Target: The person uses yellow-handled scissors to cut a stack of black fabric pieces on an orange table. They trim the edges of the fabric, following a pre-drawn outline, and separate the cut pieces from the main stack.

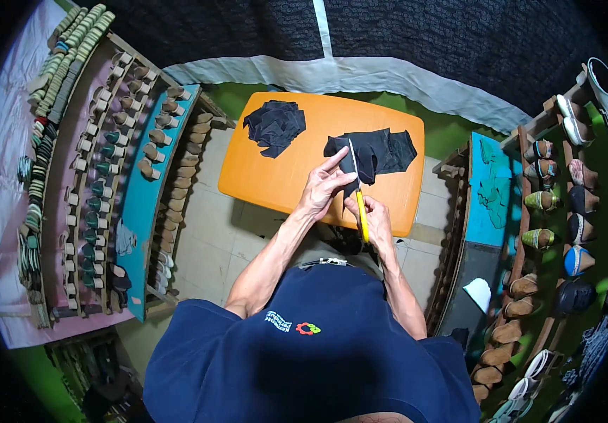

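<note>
My right hand [376, 221] grips the yellow handles of a pair of scissors [362, 215], with the blades pointing away from me. My left hand [323, 189] holds a piece of black fabric [365, 161], its fingers stretched along the blades. The blades lie over this fabric; whether they are parted I cannot tell. Just beyond, more black fabric pieces [395, 150] lie spread at the right of the orange table [304, 176]. A heap of cut black fabric [274, 127] sits at the table's far left.
Shelves of shoe lasts [152, 151] stand at the left, beside a blue board [135, 211]. On the right, a blue-topped table [484, 229] carries green scraps and a white piece [479, 292]. More shoes and lasts [522, 285] line the right rack. A dark curtain [424, 49] hangs behind.
</note>
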`<move>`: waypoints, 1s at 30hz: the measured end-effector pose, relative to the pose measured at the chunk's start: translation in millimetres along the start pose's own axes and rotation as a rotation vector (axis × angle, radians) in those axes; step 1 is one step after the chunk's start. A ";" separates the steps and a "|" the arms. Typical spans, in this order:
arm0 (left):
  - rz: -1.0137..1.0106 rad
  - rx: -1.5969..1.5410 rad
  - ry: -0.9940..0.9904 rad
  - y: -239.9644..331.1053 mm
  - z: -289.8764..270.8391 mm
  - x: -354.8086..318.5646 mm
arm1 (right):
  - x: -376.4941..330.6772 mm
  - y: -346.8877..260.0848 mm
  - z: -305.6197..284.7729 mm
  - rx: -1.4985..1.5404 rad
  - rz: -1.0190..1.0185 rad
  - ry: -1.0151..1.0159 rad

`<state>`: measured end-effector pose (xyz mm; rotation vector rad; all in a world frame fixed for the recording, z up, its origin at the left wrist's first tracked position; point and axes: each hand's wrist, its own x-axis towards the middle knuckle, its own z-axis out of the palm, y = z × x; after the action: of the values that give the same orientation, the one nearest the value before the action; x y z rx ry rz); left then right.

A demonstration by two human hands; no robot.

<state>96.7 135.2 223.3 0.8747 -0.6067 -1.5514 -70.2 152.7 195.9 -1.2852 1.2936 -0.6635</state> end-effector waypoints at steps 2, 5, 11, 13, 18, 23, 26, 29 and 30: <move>-0.005 0.030 0.002 -4.5 -2.3 1.5 | -0.6 -2.8 -0.7 0.007 0.003 0.008; -0.015 0.025 -0.004 -8.0 -4.5 -0.4 | -0.1 -2.8 -0.5 0.011 0.013 0.013; 0.006 0.016 0.001 -12.9 -5.1 -0.5 | -3.5 -8.4 1.5 0.029 0.043 0.024; 0.064 -0.031 -0.017 -17.4 -11.9 1.2 | -4.5 -4.2 0.4 0.051 0.055 0.018; 0.045 -0.015 0.181 -7.9 -38.8 10.3 | -9.3 27.2 0.0 0.120 0.089 -0.082; -0.002 -0.001 0.168 7.8 -48.9 13.8 | -21.3 28.1 -2.2 0.000 0.012 -0.210; 0.015 0.012 0.212 4.5 -49.8 15.1 | -23.5 25.9 0.9 0.025 0.024 -0.235; 0.018 0.076 0.197 2.4 -49.3 13.7 | -22.1 21.8 1.3 0.012 0.048 -0.242; 0.012 0.092 0.191 2.1 -49.1 13.3 | -21.4 20.4 1.4 0.013 0.056 -0.238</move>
<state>137.3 126.5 193.8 1.0728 -0.5469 -1.4187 -79.7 177.7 183.3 -1.2716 1.1235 -0.4634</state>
